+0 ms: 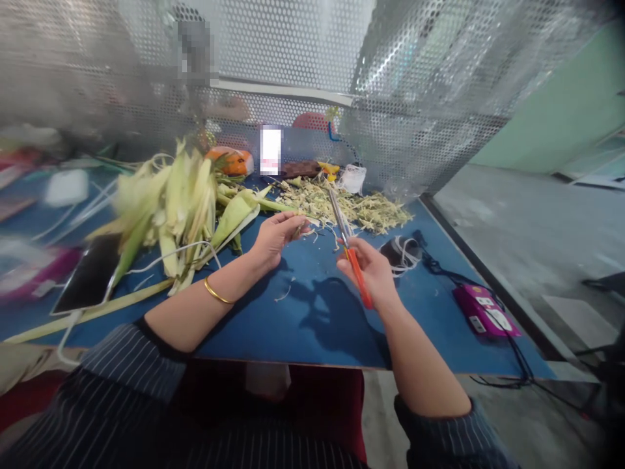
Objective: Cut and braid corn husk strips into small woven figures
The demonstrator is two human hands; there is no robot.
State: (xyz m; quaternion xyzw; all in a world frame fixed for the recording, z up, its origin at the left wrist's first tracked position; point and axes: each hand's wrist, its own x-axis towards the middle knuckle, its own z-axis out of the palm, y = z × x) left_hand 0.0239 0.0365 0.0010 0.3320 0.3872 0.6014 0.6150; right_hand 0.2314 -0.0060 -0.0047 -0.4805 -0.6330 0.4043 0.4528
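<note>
My right hand [368, 270] is closed round the orange handles of a pair of scissors [338, 212]. Their long metal blades point away from me and look nearly together. To the left, my left hand [280, 238] has thumb and fingers pinched together; whatever is between the fingertips is too small to make out. A green corn husk [239, 215] runs up behind this hand. Past both hands lies a spread heap of cut husk pieces [312, 198], with the blade tips over it. A large bundle of long pale husks [170, 202] is left of my left hand.
A blue table [312, 332] carries a phone [92, 273] with a white cable, a dark roll [400, 254] wound with pale strips, and a purple packet [486, 309] beside black cords. An orange packet [232, 161] stands at the back before a perforated screen [293, 39].
</note>
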